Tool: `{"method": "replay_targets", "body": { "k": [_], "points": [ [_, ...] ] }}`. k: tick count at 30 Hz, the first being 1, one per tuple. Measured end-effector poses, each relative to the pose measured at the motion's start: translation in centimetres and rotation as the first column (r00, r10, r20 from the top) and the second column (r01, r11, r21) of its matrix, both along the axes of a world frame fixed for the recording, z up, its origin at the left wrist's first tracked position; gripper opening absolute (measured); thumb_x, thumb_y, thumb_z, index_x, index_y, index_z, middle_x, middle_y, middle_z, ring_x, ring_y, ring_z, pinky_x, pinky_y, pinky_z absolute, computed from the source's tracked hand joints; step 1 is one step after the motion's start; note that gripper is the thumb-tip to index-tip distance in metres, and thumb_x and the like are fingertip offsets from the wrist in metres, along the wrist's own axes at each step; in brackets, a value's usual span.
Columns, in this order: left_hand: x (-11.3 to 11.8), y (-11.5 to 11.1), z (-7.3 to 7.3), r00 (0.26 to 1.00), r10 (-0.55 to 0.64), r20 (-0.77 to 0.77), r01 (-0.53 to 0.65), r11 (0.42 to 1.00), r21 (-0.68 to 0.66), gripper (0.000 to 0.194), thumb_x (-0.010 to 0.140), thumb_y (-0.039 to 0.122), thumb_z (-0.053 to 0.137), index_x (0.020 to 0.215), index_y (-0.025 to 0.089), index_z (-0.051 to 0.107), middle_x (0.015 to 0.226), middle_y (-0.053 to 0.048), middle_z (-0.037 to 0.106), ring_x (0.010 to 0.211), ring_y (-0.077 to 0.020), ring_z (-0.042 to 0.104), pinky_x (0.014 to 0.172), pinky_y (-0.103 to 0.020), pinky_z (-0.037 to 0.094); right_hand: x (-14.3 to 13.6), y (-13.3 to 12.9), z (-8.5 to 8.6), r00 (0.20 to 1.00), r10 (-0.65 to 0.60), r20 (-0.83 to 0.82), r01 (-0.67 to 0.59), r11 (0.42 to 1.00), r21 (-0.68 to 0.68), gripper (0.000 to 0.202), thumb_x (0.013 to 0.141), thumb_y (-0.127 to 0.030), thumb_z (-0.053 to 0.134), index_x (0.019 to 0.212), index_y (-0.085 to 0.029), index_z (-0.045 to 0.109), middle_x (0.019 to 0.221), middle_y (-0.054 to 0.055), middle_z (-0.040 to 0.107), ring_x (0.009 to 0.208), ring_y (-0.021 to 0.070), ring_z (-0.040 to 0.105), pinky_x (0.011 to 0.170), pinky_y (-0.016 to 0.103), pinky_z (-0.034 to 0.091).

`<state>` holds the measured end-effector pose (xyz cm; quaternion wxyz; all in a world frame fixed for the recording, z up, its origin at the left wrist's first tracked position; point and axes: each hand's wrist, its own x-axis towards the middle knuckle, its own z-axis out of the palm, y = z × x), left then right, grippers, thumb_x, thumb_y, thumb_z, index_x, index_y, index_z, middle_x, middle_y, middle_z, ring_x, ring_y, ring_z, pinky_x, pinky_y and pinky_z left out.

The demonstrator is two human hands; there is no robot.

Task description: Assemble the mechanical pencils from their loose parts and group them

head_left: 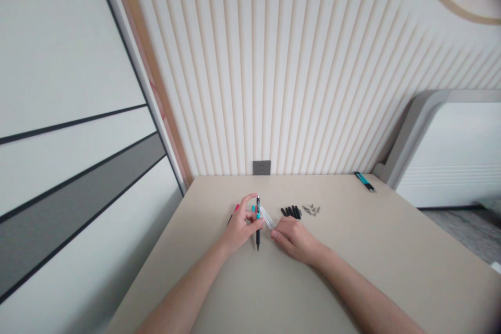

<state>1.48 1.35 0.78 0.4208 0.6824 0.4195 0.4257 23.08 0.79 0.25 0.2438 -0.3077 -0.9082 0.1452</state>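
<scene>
My left hand (241, 228) is closed on a black and blue click pen (258, 237), held upright with its tip down. The index fingertip is at the pen's top end, and the thumb and other fingers pinch its middle. Just right of the pen lie several thin white refills (267, 218). My right hand (293, 236) is by their near ends, its fingers curled; what they hold, if anything, is hidden. Behind it sit several short black pen parts (291, 212) in a row. Farther right is a loose pile of small metallic pieces (312, 210).
Partly behind my left hand are a pink piece (237, 207) and a light blue piece (253, 209). Two blue and black pens (365, 181) lie at the table's far right. The beige table (391, 250) meets a ribbed wall with a dark socket (262, 167).
</scene>
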Motion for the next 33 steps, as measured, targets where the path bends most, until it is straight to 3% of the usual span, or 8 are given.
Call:
{"method": "replay_targets", "body": {
  "k": [12, 16, 20, 22, 24, 26, 29, 33],
  "points": [
    [-0.1, 0.0, 0.4, 1.000, -0.004, 0.000, 0.004, 1.000, -0.028, 0.065, 0.083, 0.033, 0.064, 0.137, 0.019, 0.030, 0.069, 0.003, 0.066, 0.069, -0.0146, 0.065, 0.078, -0.030, 0.046, 0.0, 0.2, -0.1, 0.999, -0.004, 0.038, 0.002, 0.999, 0.036, 0.039, 0.102, -0.031, 0.033, 0.071, -0.018, 0.053, 0.068, 0.003, 0.059, 0.070, 0.0149, 0.051, 0.071, 0.029, 0.034],
    [0.1, 0.0, 0.5, 0.998, 0.027, 0.053, -0.025, 0.999, -0.039, 0.079, 0.083, 0.033, 0.065, 0.146, 0.019, 0.019, 0.075, 0.001, 0.069, 0.076, -0.0160, 0.066, 0.081, -0.032, 0.047, -0.1, 0.2, -0.1, 0.999, 0.000, 0.033, -0.001, 0.999, 0.039, 0.039, 0.101, -0.031, 0.033, 0.072, -0.018, 0.054, 0.068, 0.003, 0.059, 0.069, 0.0147, 0.051, 0.070, 0.029, 0.034],
    [0.4, 0.0, 0.3, 0.976, 0.008, 0.218, 0.019, 0.992, -0.125, 0.091, 0.083, 0.037, 0.067, 0.149, 0.021, 0.006, 0.087, -0.004, 0.072, 0.084, -0.0193, 0.069, 0.082, -0.034, 0.049, -0.1, 0.1, 0.0, 1.000, -0.009, -0.005, 0.009, 1.000, 0.019, 0.034, 0.101, -0.031, 0.036, 0.080, -0.018, 0.060, 0.074, 0.004, 0.062, 0.073, 0.0154, 0.054, 0.072, 0.029, 0.036],
    [0.5, 0.1, 0.2, 0.956, 0.002, 0.292, 0.052, 0.983, -0.178, 0.085, 0.083, 0.038, 0.067, 0.147, 0.020, 0.015, 0.093, -0.007, 0.072, 0.085, -0.0199, 0.069, 0.084, -0.035, 0.050, -0.2, 0.0, 0.1, 0.999, -0.011, -0.035, 0.011, 1.000, 0.004, 0.025, 0.099, -0.032, 0.042, 0.092, -0.018, 0.062, 0.081, 0.005, 0.065, 0.078, 0.0160, 0.056, 0.073, 0.028, 0.037],
    [0.6, 0.3, 0.0, 0.939, 0.004, 0.344, 0.076, 0.973, -0.219, 0.069, 0.082, 0.039, 0.069, 0.137, 0.018, 0.034, 0.099, -0.010, 0.072, 0.086, -0.0201, 0.069, 0.085, -0.036, 0.050, -0.3, -0.1, 0.2, 0.998, -0.012, -0.057, 0.012, 1.000, -0.008, 0.020, 0.096, -0.033, 0.048, 0.101, -0.019, 0.062, 0.085, 0.005, 0.066, 0.080, 0.0163, 0.057, 0.074, 0.027, 0.038],
    [0.7, 0.4, -0.2, 0.926, 0.008, 0.378, 0.090, 0.966, -0.241, 0.052, 0.081, 0.039, 0.070, 0.122, 0.016, 0.048, 0.105, -0.013, 0.071, 0.087, -0.0205, 0.069, 0.086, -0.035, 0.051, -0.4, -0.2, 0.2, 0.998, -0.016, -0.055, 0.015, 1.000, -0.009, 0.018, 0.094, -0.033, 0.052, 0.097, -0.019, 0.062, 0.081, 0.004, 0.065, 0.078, 0.0160, 0.057, 0.072, 0.027, 0.038],
    [0.9, 0.5, -0.5, 0.919, 0.011, 0.394, 0.095, 0.964, -0.250, 0.042, 0.080, 0.040, 0.070, 0.110, 0.016, 0.055, 0.109, -0.014, 0.070, 0.088, -0.0214, 0.069, 0.085, -0.036, 0.052, -0.7, -0.2, 0.1, 0.999, -0.038, -0.034, 0.038, 0.999, 0.010, 0.019, 0.092, -0.033, 0.054, 0.082, -0.018, 0.061, 0.075, 0.004, 0.062, 0.074, 0.0154, 0.056, 0.069, 0.026, 0.037],
    [0.6, 0.8, -0.5, 0.941, 0.036, 0.336, 0.036, 0.978, -0.207, 0.049, 0.079, 0.045, 0.070, 0.114, 0.014, 0.056, 0.110, -0.015, 0.069, 0.095, -0.0240, 0.068, 0.087, -0.037, 0.052, -0.8, 0.1, -0.1, 0.991, -0.127, -0.028, 0.128, 0.992, 0.018, 0.021, 0.094, -0.028, 0.048, 0.081, -0.018, 0.061, 0.074, 0.003, 0.062, 0.073, 0.0154, 0.055, 0.070, 0.026, 0.037]
  ]
}}
